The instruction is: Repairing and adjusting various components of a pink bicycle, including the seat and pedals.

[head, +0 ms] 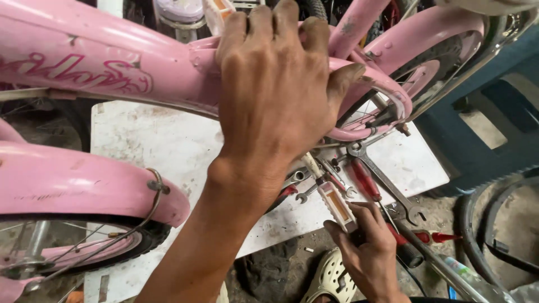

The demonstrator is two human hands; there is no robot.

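A pink child's bicycle frame [84, 62] crosses the top of the view. My left hand [281, 90] grips the frame from above where the tubes meet, with the fingers curled over the top and the thumb pressed on the pink chain guard [387, 90]. Lower down, my right hand [368, 247] is closed on the end of a white pedal with an orange reflector [335, 205]. The pedal points up towards the crank area, which my left wrist hides.
A pink mudguard [73, 179] over a wheel sits at the lower left. Under the bicycle a white board [168, 146] holds spanners [387, 182] and a red-handled screwdriver [365, 179]. At the right are a blue plastic stool [488, 129] and a loose tyre [477, 235]; a beige clog [331, 275] is below.
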